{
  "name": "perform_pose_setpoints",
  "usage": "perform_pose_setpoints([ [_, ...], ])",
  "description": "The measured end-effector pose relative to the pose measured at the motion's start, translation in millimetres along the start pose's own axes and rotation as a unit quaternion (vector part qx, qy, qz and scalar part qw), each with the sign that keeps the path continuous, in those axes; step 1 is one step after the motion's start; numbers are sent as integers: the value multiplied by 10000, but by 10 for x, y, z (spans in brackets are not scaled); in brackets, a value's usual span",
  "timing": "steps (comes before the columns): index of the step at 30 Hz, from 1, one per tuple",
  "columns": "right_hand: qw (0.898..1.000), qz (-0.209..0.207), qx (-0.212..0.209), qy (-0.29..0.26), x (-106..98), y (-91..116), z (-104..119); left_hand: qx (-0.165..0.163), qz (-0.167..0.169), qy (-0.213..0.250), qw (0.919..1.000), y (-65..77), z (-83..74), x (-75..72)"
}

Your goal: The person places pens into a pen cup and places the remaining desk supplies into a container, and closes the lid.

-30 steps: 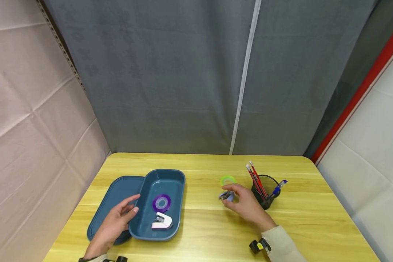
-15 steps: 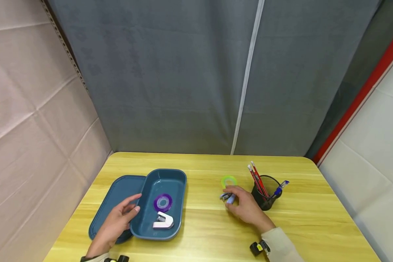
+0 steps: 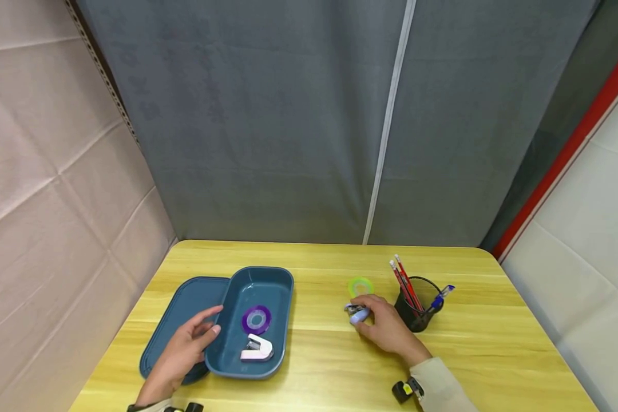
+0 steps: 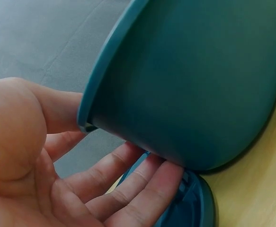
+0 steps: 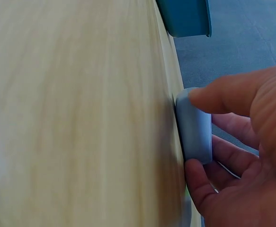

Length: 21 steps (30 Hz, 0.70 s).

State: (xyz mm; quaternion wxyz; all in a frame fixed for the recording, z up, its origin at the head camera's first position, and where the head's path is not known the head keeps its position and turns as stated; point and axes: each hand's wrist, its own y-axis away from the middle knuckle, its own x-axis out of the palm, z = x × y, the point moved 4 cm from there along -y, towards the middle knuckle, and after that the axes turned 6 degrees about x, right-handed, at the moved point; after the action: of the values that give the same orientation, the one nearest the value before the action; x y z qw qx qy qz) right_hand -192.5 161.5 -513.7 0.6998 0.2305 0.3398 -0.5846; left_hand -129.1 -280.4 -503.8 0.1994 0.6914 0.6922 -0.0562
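A light blue stapler (image 3: 359, 315) sits low at the tabletop, between the thumb and fingers of my right hand (image 3: 387, 327). In the right wrist view the thumb presses one end of the stapler (image 5: 194, 130) while several fingers bend round its other side. My left hand (image 3: 177, 353) holds the left rim of a blue box (image 3: 287, 297); the left wrist view has the thumb at the rim and fingertips against the outer wall (image 4: 185, 94). Inside the box lie a purple tape roll (image 3: 245, 321) and a white stapler (image 3: 262, 348).
Left of the box, partly beneath it, lies a blue lid (image 3: 185, 300). A yellow-green tape roll (image 3: 359, 280) lies just behind the right hand. Beside that hand stands a black mesh pen cup (image 3: 411, 321) with red pencils (image 3: 405, 281) and a blue pen (image 3: 441, 296).
The light blue stapler has turned a little in my right hand's fingers, showing more of its blue body. The left hand and the box keep their places, apart from a slight view shift.
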Motion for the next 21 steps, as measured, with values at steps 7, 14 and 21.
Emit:
perform_pose_setpoints([
  [7, 9997, 11, 122, 197, 15, -7, -10, 3, 37, 37, 10000, -1, 15, -1],
  [14, 9995, 42, 149, 281, 22, -21, -8, -22, 46, 16, 10000, -9, 19, -2],
  [21, 9997, 39, 138, 211, 15, -25, -12, -80, 41, -27, 10000, -19, 19, 1],
])
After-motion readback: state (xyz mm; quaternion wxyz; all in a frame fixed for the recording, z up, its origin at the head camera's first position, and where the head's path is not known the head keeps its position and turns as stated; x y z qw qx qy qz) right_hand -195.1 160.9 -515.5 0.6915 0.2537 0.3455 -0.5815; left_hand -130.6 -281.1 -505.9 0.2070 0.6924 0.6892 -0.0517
